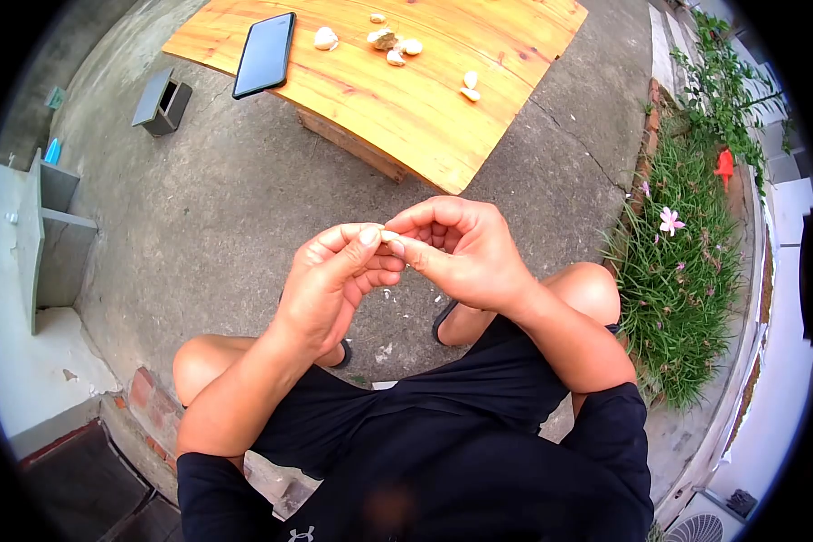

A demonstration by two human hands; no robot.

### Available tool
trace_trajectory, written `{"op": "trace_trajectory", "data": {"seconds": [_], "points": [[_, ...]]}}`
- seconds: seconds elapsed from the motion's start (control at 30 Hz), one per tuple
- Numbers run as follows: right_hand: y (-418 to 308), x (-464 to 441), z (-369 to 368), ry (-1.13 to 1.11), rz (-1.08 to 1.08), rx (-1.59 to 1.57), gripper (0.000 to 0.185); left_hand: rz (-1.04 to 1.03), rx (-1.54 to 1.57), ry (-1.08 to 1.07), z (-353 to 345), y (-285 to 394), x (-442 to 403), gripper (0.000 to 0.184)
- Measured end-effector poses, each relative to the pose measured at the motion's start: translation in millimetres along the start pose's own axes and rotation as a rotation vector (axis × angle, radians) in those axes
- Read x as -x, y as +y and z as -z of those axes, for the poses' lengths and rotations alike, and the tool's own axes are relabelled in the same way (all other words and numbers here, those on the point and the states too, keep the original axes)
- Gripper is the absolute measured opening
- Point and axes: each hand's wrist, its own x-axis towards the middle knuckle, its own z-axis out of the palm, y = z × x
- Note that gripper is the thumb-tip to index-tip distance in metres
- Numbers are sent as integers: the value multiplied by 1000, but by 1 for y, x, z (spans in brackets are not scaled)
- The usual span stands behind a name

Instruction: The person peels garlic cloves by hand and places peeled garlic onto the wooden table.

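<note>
Above the ground and between my knees, my left hand (330,275) and my right hand (470,253) meet at the fingertips. Pinched between both thumbs and forefingers is a small pale garlic clove (388,236), mostly covered by the fingers. Beyond the hands, the wooden table (415,113) bears several pieces of garlic. A broken garlic bulb (384,39) lies among loose cloves, with a larger garlic piece (325,38) to its left. Two smooth whitish cloves (470,86) lie close together near the table's right edge.
A dark-cased phone (266,54) lies at the table's left edge. On the concrete floor (199,217) stands a small grey box (163,102). Green grass with pink flowers (670,221) borders the right side. White flecks lie on the ground between my feet.
</note>
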Motion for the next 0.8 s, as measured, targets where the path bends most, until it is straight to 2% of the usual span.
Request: {"op": "trace_trajectory", "data": {"seconds": [0.1, 0.2, 0.3, 0.5, 0.8], "points": [[-1, 1, -1, 12, 9, 37, 14, -49, -51, 46, -4, 0, 1, 16], [3, 1, 2, -33, 136, 84, 15, -58, -103, 82, -4, 2, 1, 15], [0, 3, 4, -63, 161, 102, 16, -70, -161, 80, -3, 5, 1, 15], [-5, 2, 2, -70, 27, -127, 20, -123, -222, 84, -5, 6, 3, 22], [-3, 1, 4, -67, 69, -133, 19, -169, -234, 31, -5, 6, 4, 24]]}}
